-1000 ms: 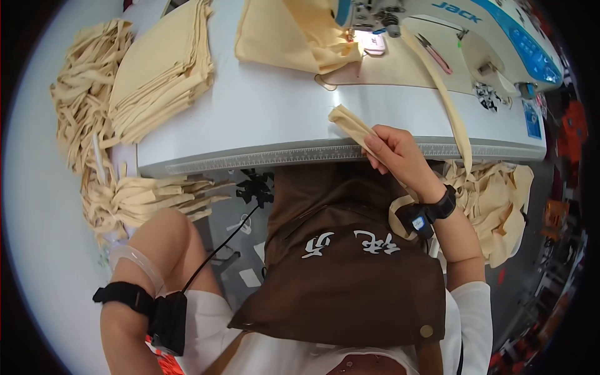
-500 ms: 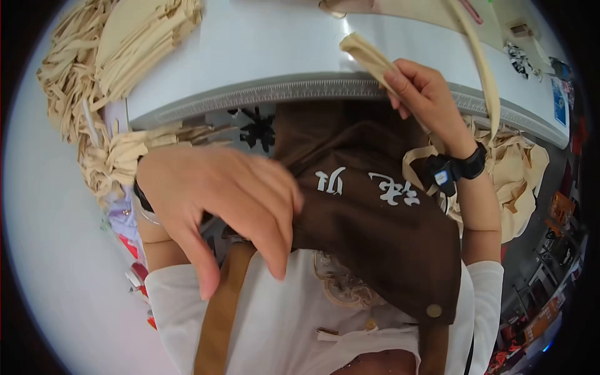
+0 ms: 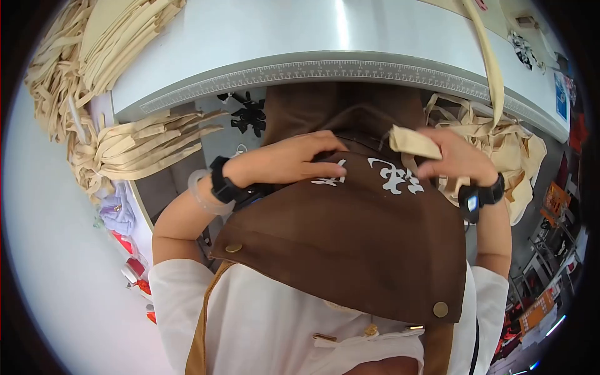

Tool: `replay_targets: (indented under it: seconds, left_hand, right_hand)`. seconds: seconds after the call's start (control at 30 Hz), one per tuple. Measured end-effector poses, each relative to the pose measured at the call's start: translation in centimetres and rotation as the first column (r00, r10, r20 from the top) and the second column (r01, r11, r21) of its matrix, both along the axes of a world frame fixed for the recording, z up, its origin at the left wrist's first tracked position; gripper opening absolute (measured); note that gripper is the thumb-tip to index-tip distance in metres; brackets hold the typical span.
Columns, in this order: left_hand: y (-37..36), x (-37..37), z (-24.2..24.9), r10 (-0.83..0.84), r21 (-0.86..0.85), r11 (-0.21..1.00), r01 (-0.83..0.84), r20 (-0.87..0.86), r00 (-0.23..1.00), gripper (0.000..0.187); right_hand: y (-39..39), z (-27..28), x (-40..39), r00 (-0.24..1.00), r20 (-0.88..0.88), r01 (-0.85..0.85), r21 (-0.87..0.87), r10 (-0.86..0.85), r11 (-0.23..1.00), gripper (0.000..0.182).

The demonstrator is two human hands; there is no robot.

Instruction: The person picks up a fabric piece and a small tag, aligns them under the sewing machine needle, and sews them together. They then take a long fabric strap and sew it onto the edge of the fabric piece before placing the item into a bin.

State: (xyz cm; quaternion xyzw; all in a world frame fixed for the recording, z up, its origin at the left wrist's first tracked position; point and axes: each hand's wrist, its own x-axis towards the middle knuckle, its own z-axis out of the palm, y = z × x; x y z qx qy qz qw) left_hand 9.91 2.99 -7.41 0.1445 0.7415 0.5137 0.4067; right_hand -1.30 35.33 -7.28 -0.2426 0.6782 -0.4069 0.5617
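Observation:
A folded beige fabric strip point(image 3: 414, 144) is held in my right hand point(image 3: 459, 156), its short end pointing left over the brown apron point(image 3: 350, 244). The fingers of that hand are wrapped round the strip near the apron's white lettering. My left hand point(image 3: 294, 159) rests at the apron's upper left, thumb and fingers apart, with nothing visible in it. The fingertips lie on or just over the apron cloth, beside the lettering; contact is hard to tell.
Ahead is a white work table point(image 3: 262, 37) with a ruler point(image 3: 300, 72) along its near edge. Stacked beige strips point(image 3: 128, 44) lie at the left, and a bundle of strips point(image 3: 144, 150) hangs below. Beige fabric point(image 3: 519, 162) is heaped at the right, under a dangling strip point(image 3: 490, 69).
My left hand has gone from in front of my chest forward to the apron. My right hand has come down off the table toward the apron, still gripping the strip.

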Motion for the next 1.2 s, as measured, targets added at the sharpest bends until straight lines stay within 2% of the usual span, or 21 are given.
replay_targets:
  seconds: [0.03, 0.07, 0.1, 0.13, 0.17, 0.2, 0.23, 0.3, 0.33, 0.43, 0.57, 0.67, 0.77, 0.83, 0.87, 0.93, 1.0, 1.1, 1.2]
  left_hand:
    - [0.3, -0.5, 0.1, -0.005, 0.014, 1.0, 0.004, 0.037, 0.999, 0.043]
    - [0.6, -0.8, 0.0, -0.011, 0.032, 0.999, 0.009, 0.074, 0.997, 0.044]
    - [0.8, -0.5, -1.3, 0.045, 0.1, 0.994, -0.05, 0.055, 0.997, 0.037]
    - [1.1, -1.1, -1.3, 0.007, 0.09, 0.996, -0.014, 0.073, 0.997, 0.035]
    - [1.4, -1.6, -1.2, -0.025, 0.077, 0.997, 0.018, 0.093, 0.995, 0.032]
    - [1.5, -1.7, -1.0, -0.046, 0.056, 0.998, 0.04, 0.116, 0.992, 0.03]
    - [1.9, -1.1, -1.6, 0.074, 0.199, 0.975, -0.104, 0.155, 0.985, 0.029]
    - [2.0, -1.3, -1.9, 0.092, 0.19, 0.975, -0.118, 0.141, 0.986, 0.029]
    - [2.0, -1.3, -2.0, 0.097, 0.19, 0.974, -0.122, 0.135, 0.986, 0.029]
    - [2.1, -1.4, -1.8, 0.157, 0.188, 0.958, -0.215, 0.282, 0.946, 0.028]
    - [2.4, -1.1, -2.2, 0.202, 0.212, 0.937, -0.277, 0.315, 0.927, 0.025]
    - [2.5, -0.9, -2.1, 0.249, 0.224, 0.916, -0.332, 0.33, 0.911, 0.023]
    - [2.7, -0.9, -2.9, 0.28, 0.221, 0.914, -0.34, 0.26, 0.924, 0.022]
    - [2.5, -0.9, -3.3, 0.279, 0.21, 0.928, -0.308, 0.157, 0.947, 0.022]
    - [2.4, -1.2, -3.3, 0.268, 0.201, 0.933, -0.298, 0.165, 0.949, 0.022]
    - [2.5, -1.3, -3.2, 0.241, 0.186, 0.943, -0.276, 0.19, 0.952, 0.021]
    - [2.6, -1.4, -3.0, 0.211, 0.183, 0.951, -0.25, 0.205, 0.956, 0.02]
    - [2.4, -1.7, -2.0, 0.18, 0.147, 0.964, -0.222, 0.255, 0.95, 0.019]
    - [2.6, -1.7, -0.6, 0.155, 0.115, 0.974, -0.194, 0.283, 0.946, 0.02]
  right_hand:
    - [0.7, -0.3, 0.9, 0.998, -0.051, -0.033, -0.009, 0.033, 0.999, 0.037]
    - [1.1, -0.1, 1.4, 0.993, 0.074, -0.099, 0.16, 0.089, 0.982, 0.043]
    - [1.6, -0.9, 2.7, 0.998, -0.031, -0.052, 0.028, 0.053, 0.998, 0.045]
    - [2.0, -1.7, 4.0, 0.992, -0.128, -0.016, -0.108, 0.002, 0.994, 0.046]
    - [2.3, -1.9, 4.5, 0.972, -0.233, -0.046, -0.17, 0.005, 0.984, 0.047]
    - [2.5, -1.6, 5.0, 0.992, -0.12, 0.011, -0.143, -0.029, 0.99, 0.046]
    - [2.6, -1.3, 5.6, 0.998, -0.007, 0.054, -0.117, -0.055, 0.992, 0.045]
    - [1.8, -0.4, 5.9, 0.977, 0.183, 0.113, 0.005, -0.112, 0.994, 0.04]
    - [1.7, -0.3, 6.1, 0.964, 0.219, 0.151, 0.025, -0.152, 0.988, 0.038]
    - [1.9, -0.7, 6.3, 0.902, 0.309, 0.296, 0.068, -0.302, 0.953, 0.03]
    - [2.3, -1.8, 5.8, 0.936, 0.219, 0.261, 0.091, -0.275, 0.961, 0.026]
    - [2.3, -1.5, 5.9, 0.932, 0.268, 0.243, 0.044, -0.245, 0.969, 0.032]
    - [1.1, 0.9, 6.3, 0.841, 0.4, 0.371, 0.064, -0.365, 0.926, 0.039]
    - [1.9, 0.6, 6.0, 0.92, 0.341, 0.194, 0.037, -0.195, 0.98, 0.042]
    - [2.5, 0.2, 5.8, 0.945, 0.306, 0.11, 0.032, -0.114, 0.993, 0.043]
    - [2.9, -0.5, 6.6, 0.935, 0.285, 0.199, 0.066, -0.21, 0.978, 0.034]
    - [3.1, -1.3, 6.5, 0.973, 0.129, 0.191, 0.019, -0.191, 0.981, 0.023]
    - [3.4, -3.1, 7.5, 0.972, -0.037, 0.235, 0.066, -0.233, 0.97, 0.013]
    - [2.9, -3.7, 7.2, 0.971, -0.041, 0.238, 0.073, -0.236, 0.968, 0.007]
